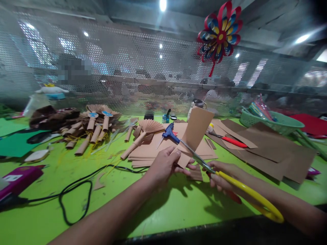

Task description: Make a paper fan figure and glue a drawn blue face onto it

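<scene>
My left hand (pixel 165 163) pinches a strip of tan craft paper (pixel 196 127), whose upper part stands tall and whose lower end lies across my fingers. In my right hand (pixel 224 172) is a pair of scissors (pixel 242 187) with a long yellow handle; a red part shows below my fingers. Their metal blades cross the paper strip just above my left fingers. Right behind my left hand lies a blue glue gun (pixel 170 133) on a stack of tan paper sheets (pixel 143 153). To its left rests a pleated paper fan (pixel 150 126) with a rolled paper handle.
Several finished paper fans (pixel 95 127) with yellow strings are heaped at the left. A black cable (pixel 89 185) loops over the green table (pixel 122 207). Dark brown sheets (pixel 270 146), a red-handled tool (pixel 233 142) and a green basket (pixel 276 121) occupy the right.
</scene>
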`<state>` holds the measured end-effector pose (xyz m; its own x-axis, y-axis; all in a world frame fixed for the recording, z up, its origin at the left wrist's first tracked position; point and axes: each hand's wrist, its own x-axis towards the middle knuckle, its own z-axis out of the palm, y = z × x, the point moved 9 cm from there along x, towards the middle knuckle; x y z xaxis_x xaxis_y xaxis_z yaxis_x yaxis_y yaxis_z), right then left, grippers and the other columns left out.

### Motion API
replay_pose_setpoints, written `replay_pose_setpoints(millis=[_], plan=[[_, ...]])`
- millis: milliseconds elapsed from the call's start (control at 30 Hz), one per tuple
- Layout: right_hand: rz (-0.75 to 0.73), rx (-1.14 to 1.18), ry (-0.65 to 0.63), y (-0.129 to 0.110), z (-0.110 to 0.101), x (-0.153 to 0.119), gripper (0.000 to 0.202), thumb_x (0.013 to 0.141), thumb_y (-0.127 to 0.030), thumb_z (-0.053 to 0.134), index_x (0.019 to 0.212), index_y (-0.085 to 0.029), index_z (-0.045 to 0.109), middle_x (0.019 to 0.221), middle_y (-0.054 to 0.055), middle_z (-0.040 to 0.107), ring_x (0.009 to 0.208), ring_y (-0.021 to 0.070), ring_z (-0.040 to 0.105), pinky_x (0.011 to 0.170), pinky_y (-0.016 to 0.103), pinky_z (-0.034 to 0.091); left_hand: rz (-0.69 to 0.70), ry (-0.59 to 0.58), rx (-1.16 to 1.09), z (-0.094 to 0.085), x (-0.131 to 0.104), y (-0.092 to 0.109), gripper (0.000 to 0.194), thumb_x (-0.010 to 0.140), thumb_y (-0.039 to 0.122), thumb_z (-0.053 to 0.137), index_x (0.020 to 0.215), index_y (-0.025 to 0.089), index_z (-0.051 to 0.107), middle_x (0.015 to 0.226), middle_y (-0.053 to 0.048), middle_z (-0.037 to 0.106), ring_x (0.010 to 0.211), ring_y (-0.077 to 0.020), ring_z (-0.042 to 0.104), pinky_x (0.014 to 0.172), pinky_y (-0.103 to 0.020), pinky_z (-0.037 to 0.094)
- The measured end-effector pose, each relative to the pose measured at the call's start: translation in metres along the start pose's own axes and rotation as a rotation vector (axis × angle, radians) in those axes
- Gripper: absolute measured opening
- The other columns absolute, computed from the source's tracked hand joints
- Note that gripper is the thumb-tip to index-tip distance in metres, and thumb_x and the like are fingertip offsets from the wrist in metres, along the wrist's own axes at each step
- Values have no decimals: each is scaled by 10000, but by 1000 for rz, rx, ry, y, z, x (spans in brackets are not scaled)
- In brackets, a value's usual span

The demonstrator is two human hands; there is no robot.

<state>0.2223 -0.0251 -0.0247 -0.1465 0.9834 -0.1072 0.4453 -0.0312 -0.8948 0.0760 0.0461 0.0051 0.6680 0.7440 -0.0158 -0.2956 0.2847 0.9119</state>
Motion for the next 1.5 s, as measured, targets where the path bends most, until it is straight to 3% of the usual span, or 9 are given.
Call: replay_pose_setpoints(millis=[133,333,633,833,1000,1233,1367,1500], plan=[[86,2,-26,-15,2,-10,427,845,-558,558,1057,-189,588,728,13,572,501,72,468,377,149,341,-14,10,6,2,-2,1,176,853,196,522,993,111,586,789,-90,685,695,-204,701,561,-262,559],[77,-34,7,-36,0,-14,435,838,-574,553,1012,-179,607,689,8,558,527,86,470,425,166,371,-30,22,-11,0,-2,0,161,854,172,518,970,96,600,809,-116,694,691,-215,705,551,-262,558],[154,-105,39,-34,3,-13,427,821,-591,544,911,-175,576,628,-34,449,479,69,370,420,174,295,-24,15,-11,-2,-2,-1,165,886,149,480,990,80,588,830,-135,690,721,-218,707,565,-259,561],[179,-76,-2,-28,4,-14,428,826,-584,545,953,-177,578,617,-40,423,462,68,340,393,169,270,-43,13,-27,-2,-2,-1,134,883,147,495,970,83,574,821,-153,689,701,-221,707,562,-254,560],[124,-58,53,-31,2,-16,399,792,-565,599,915,-186,616,595,-46,417,475,78,374,420,184,339,-61,10,-31,-3,-1,-3,127,900,117,436,916,90,559,796,-154,692,698,-217,707,550,-241,553],[221,-22,90,-31,4,-20,363,785,-511,628,899,-167,628,528,-65,413,380,48,328,353,174,285,-76,-19,-37,0,-3,-4,109,890,148,486,944,96,565,808,-153,700,708,-224,710,570,-259,565],[207,-62,184,-17,-11,-14,302,775,-462,653,855,-171,632,529,-53,460,386,60,365,356,178,270,-84,-1,15,-4,-2,-5,105,905,131,444,904,101,545,805,-154,699,699,-214,708,554,-252,561],[172,-65,254,3,-41,-3,301,770,-469,659,809,-176,598,556,-31,509,420,89,450,385,192,324,-65,47,56,-15,2,-6,103,918,144,445,870,119,532,816,-146,698,708,-214,712,551,-252,565]])
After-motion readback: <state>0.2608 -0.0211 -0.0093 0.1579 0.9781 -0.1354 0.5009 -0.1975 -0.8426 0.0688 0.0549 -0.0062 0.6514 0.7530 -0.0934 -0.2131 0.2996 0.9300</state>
